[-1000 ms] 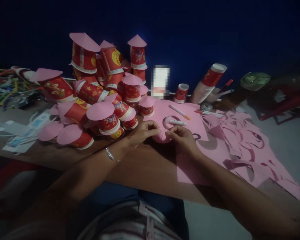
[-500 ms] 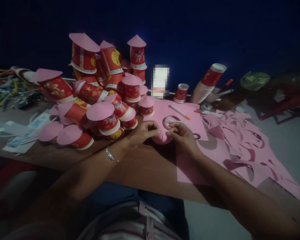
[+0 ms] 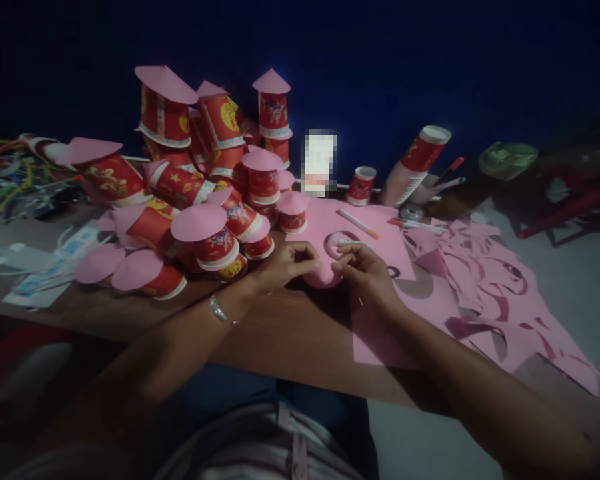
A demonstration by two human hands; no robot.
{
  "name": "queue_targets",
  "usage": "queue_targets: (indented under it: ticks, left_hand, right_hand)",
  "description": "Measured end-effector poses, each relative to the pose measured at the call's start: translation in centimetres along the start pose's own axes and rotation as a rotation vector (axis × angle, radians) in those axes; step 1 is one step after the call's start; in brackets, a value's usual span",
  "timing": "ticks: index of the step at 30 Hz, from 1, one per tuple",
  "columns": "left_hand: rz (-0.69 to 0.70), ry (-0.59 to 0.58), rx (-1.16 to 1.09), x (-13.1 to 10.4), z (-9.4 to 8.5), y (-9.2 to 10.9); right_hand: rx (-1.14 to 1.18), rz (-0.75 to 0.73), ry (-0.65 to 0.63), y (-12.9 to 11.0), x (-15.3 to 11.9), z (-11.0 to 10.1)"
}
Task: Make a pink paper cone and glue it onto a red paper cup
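The red cups, piled to the left of the fingers and beyond, carry printed figures and gold patterns; one tilted cup at the back shows a round yellow emblem, its character too blurred to read. On the white packet far left of the fingers, the blue print is likewise illegible.

Between the two hands is a small piece of pink paper, plain and matte, with a rounded lower edge that curves toward the wearer. The left hand pinches its left side between thumb and forefinger; the right hand pinches its right side the same way, fingers closed narrowly on the paper.

Just behind the right fingers lies a white marker, partly covered by them, and farther back an orange-ended pen, both over a pink sheet. Well to the right of the fingers, curved pink offcuts overlap. In front of the fingers, the brown table lies in shadow.
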State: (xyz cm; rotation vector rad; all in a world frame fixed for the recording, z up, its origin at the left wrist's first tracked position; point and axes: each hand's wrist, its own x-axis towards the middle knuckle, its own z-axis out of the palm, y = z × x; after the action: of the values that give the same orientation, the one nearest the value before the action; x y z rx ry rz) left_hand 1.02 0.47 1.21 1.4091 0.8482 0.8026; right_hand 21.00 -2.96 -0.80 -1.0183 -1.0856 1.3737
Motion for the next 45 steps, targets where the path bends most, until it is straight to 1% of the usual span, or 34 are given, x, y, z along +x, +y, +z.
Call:
queue_targets:
  ticks: [7,14,23,29,33,35,39,45]
  left_hand:
    - [0.013,0.0,0.016,-0.02,0.07,0.19]
    - [0.004,0.008,0.019,-0.1,0.09,0.41]
    - [0.019,0.006,0.028,-0.04,0.05,0.25]
    - [0.001,-0.01,0.022,-0.22,0.14,0.53]
    - [-0.058,-0.039,0.01,-0.43,0.57,0.73]
    - [-0.081,-0.037,0.041,-0.54,0.77,0.84]
    - [-0.079,-0.029,0.117,-0.61,0.89,0.89]
    - [-0.058,-0.025,0.166,-0.48,0.73,0.64]
  right_hand:
    - [-0.047,-0.032,-0.012,-0.43,-0.07,-0.09]
    - [-0.023,-0.038,-0.023,-0.5,-0.14,-0.02]
    - [-0.062,-0.041,-0.024,-0.51,-0.14,-0.06]
    - [-0.058,-0.026,-0.014,-0.71,-0.26,0.1]
    - [-0.109,-0.066,-0.016,-0.74,-0.55,0.32]
    - [-0.135,-0.096,-0.021,-0.68,-0.69,0.4]
    - [-0.152,-0.117,-0.042,-0.53,-0.84,0.45]
    - [-0.174,-0.071,-0.057,-0.7,-0.73,0.45]
